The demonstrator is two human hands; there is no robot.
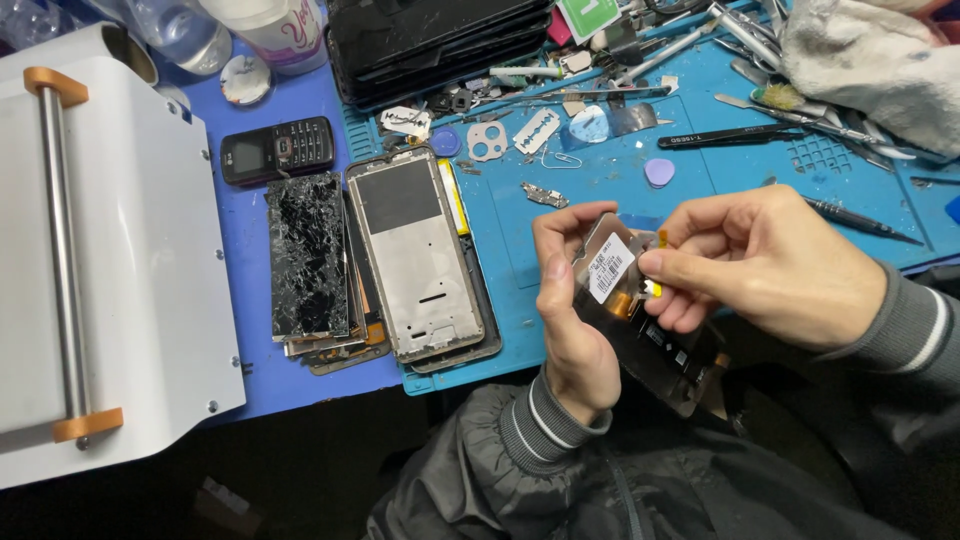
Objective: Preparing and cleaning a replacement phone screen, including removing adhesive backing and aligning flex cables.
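Underneath, a blue repair mat point(620, 215) covers the cluttered workbench.

Blue mat point(600, 200) — black, shattered screen point(306, 255)

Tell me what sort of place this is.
Most likely a phone repair bench. A shattered screen panel and a bare phone frame lie on a blue work mat strewn with tweezers. The left hand and right hand hold a replacement display module.
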